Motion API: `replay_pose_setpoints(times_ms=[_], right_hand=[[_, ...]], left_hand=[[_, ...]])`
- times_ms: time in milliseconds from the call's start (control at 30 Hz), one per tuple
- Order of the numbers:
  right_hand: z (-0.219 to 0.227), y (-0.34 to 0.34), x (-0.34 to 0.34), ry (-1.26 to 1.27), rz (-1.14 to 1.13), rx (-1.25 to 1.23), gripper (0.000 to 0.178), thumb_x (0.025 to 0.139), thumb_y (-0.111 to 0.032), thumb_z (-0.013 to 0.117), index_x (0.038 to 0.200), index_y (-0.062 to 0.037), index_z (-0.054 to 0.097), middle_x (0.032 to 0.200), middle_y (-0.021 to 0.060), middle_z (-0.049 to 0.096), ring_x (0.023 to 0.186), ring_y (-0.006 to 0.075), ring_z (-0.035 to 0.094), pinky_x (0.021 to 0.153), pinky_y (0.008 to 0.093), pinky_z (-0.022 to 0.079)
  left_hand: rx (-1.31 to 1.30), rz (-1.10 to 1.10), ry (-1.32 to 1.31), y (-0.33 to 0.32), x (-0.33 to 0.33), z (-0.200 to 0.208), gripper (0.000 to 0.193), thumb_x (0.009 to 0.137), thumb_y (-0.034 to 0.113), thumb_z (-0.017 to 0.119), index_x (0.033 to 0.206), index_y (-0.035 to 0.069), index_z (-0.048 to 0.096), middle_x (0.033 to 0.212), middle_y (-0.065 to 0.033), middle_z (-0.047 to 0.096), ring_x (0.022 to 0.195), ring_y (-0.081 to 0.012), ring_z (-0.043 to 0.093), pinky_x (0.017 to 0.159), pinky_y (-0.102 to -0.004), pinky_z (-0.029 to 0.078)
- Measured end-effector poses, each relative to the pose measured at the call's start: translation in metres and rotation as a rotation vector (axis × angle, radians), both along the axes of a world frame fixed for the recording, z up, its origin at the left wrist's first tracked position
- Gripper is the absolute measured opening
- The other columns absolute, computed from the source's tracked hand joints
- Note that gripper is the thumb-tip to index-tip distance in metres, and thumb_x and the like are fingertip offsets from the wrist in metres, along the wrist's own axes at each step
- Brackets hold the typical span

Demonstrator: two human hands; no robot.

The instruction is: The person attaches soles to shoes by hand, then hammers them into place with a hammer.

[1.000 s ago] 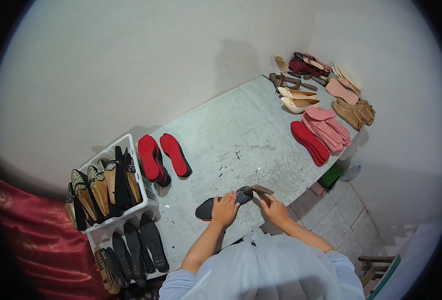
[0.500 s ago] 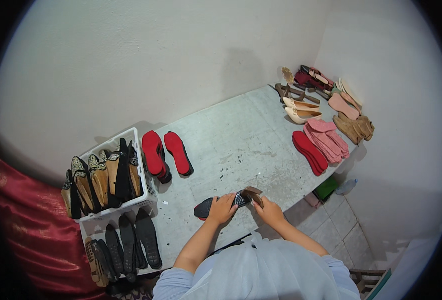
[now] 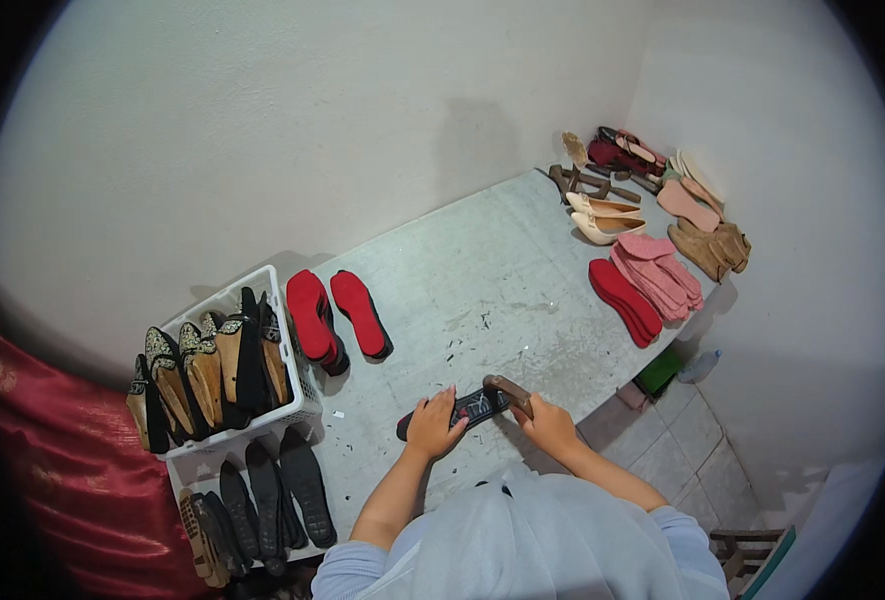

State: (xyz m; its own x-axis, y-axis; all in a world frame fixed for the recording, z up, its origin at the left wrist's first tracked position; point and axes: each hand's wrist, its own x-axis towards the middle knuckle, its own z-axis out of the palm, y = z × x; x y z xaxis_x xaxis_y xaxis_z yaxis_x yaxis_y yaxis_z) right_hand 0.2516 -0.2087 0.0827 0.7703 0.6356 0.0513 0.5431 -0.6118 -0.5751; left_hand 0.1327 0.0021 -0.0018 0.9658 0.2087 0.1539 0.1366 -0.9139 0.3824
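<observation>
- Near the front edge of the bench [image 3: 412, 300], a black shoe sole [image 3: 480, 407] lies aslant, its right end angled farther from the person.
- Across the middle of that sole rests the left hand [image 3: 435, 427], its fingers reaching toward the far side and its thumb near the close edge; whether they close around the sole cannot be told.
- Beside the sole's right end, the right hand [image 3: 547, 425] has its fingers curled around a brown hammer [image 3: 509, 392], whose head is over that end; whether the two touch is unclear.
- To the left stands a white plastic basket [image 3: 307, 405] of tan-and-black shoes [image 3: 202, 370] with patterned toes; just below it, black soles [image 3: 307, 490] lie side by side.
- Right of the basket sit two groups of red-topped soles [image 3: 360, 312], close together.
- Toward the right end are red insoles [image 3: 624, 303], pink fuzzy insoles [image 3: 657, 280] and a pair of cream pumps [image 3: 607, 225], with brown hand tools [image 3: 592, 187] behind the pumps.
- At far left hangs shiny red cloth [image 3: 72, 470].
</observation>
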Motion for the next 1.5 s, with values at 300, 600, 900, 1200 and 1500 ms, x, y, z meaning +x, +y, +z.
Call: replay_pose_setpoints(times_ms=[300,600,900,1200,1500], right_hand=[[-0.010,0.008,-0.005,0.120,-0.006,0.100,0.040,0.088,-0.044,0.056,0.086,-0.0043,0.053,0.069,0.0213,0.063,0.066,0.0416,0.062,0.057,0.0484,0.049],[-0.011,0.021,0.004,0.149,0.102,-0.091,0.041,0.088,-0.044,0.056,0.089,-0.0039,0.054,0.068,0.0218,0.063,0.065,0.0409,0.063,0.057,0.0486,0.049],[-0.018,0.027,-0.003,0.176,0.108,-0.069,0.041,0.087,-0.044,0.056,0.089,-0.0035,0.053,0.068,0.0206,0.063,0.064,0.0404,0.062,0.056,0.0477,0.049],[-0.010,0.016,0.000,0.145,0.144,-0.062,0.040,0.087,-0.046,0.056,0.094,-0.0059,0.055,0.070,0.0207,0.064,0.066,0.0402,0.063,0.058,0.0478,0.049],[0.005,0.017,0.013,0.078,0.168,-0.201,0.040,0.085,-0.046,0.057,0.087,-0.0059,0.054,0.068,0.0187,0.064,0.064,0.0394,0.063,0.055,0.0488,0.049]], left_hand=[[0.006,0.031,0.097,-0.002,-0.005,-0.001,0.078,0.084,0.048,0.052,0.142,0.001,0.028,0.144,-0.0155,0.037,0.135,-0.0283,0.033,0.107,-0.0559,0.021],[0.064,0.055,0.126,-0.003,-0.004,-0.006,0.078,0.086,0.053,0.047,0.140,-0.002,0.031,0.149,-0.0213,0.024,0.139,-0.0331,0.022,0.105,-0.0633,0.013],[0.016,0.044,0.164,0.001,-0.001,-0.009,0.085,0.086,0.056,0.047,0.142,-0.003,0.023,0.150,-0.0238,0.019,0.140,-0.0368,0.018,0.106,-0.0644,0.009],[-0.001,0.058,0.129,0.002,-0.005,-0.007,0.087,0.084,0.058,0.048,0.145,0.003,0.020,0.149,-0.0259,0.018,0.139,-0.0400,0.017,0.105,-0.0648,0.011],[0.029,0.040,0.210,0.000,-0.003,0.004,0.059,0.084,0.055,0.050,0.138,0.031,0.043,0.150,-0.0201,0.022,0.139,-0.0369,0.019,0.105,-0.0646,0.012]])
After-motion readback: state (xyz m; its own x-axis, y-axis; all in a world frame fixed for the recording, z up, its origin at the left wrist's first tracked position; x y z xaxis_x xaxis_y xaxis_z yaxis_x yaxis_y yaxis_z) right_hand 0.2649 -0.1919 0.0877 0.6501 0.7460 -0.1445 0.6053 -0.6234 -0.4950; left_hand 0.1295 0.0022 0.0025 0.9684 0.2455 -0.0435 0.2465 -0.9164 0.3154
